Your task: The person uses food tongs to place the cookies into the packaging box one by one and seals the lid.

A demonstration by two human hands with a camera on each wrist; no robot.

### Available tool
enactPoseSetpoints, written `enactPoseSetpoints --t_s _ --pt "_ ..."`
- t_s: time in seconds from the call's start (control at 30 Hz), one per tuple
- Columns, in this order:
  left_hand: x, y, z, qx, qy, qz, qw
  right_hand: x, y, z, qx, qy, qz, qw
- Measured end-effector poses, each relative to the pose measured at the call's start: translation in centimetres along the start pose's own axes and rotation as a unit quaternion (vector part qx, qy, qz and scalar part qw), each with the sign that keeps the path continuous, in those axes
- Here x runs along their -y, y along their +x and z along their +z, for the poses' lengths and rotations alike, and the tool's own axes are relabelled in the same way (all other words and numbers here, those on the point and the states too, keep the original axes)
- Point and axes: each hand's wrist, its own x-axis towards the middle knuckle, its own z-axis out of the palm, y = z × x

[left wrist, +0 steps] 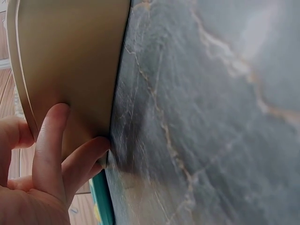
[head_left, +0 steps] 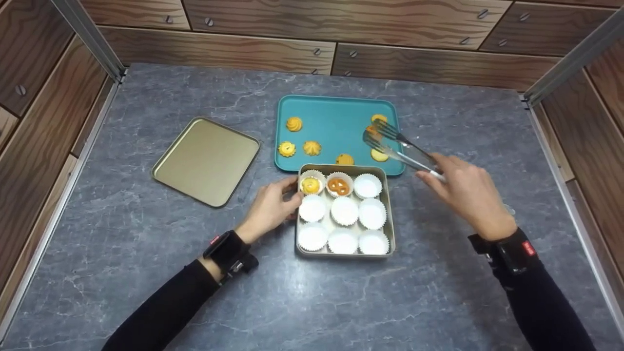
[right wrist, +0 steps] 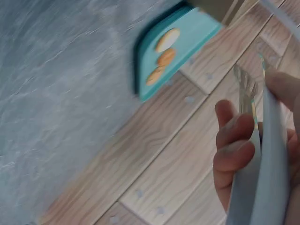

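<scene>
A square metal tin point(head_left: 391, 214) holds rows of white paper cups point(head_left: 367, 186). One back-row cup contains a yellow cookie point(head_left: 310, 185); its neighbour contains a pretzel point(head_left: 337, 186). My left hand point(head_left: 270, 207) grips the tin's left wall, thumb at the rim and fingertips against the outer side point(left wrist: 70, 93). My right hand point(head_left: 465, 190) holds metal tongs point(head_left: 414, 161) with slotted, fork-like ends. They hang spread over the right side of a teal tray point(head_left: 336, 109), above several cookies point(head_left: 380, 155). Nothing shows between the tong tips in the right wrist view point(right wrist: 248, 89).
More cookies, including a swirled one point(head_left: 294, 124) and a star-shaped one point(head_left: 312, 148), lie on the tray's left and front. A square gold lid point(head_left: 207, 161) lies on the grey marbled table point(head_left: 234, 302). Wood-patterned panels point(head_left: 263, 48) enclose the back and sides.
</scene>
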Motion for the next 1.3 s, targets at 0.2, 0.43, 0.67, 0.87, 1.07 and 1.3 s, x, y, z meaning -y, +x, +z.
enactPoseSetpoints --t_s 0.2,0.43,0.67,0.87,1.07,1.3 --pt "0.1 -0.1 0.0 -0.009 0.013 0.011 0.9998 -2.0 0.6 1.8 0.033 -0.019 0.070 0.997" --pt "0.3 -0.1 0.2 -0.012 0.039 0.029 0.9988 -3.1 1.0 3.3 0.090 -0.021 0.114 0.989" --pt "0.2 -0.1 0.1 -0.001 0.014 0.020 0.9997 -3.3 1.5 4.0 0.094 -0.026 0.114 0.989" --pt "0.2 0.0 0.1 -0.002 0.009 0.018 0.9998 -3.2 1.9 4.3 0.102 -0.029 0.119 0.987" --pt "0.2 -0.1 0.0 -0.002 0.007 0.013 0.9999 -3.2 2.3 4.6 0.102 -0.030 0.119 0.987" --pt "0.1 -0.1 0.0 -0.004 0.008 0.019 0.9998 -3.2 2.6 5.2 0.086 -0.029 0.111 0.990"
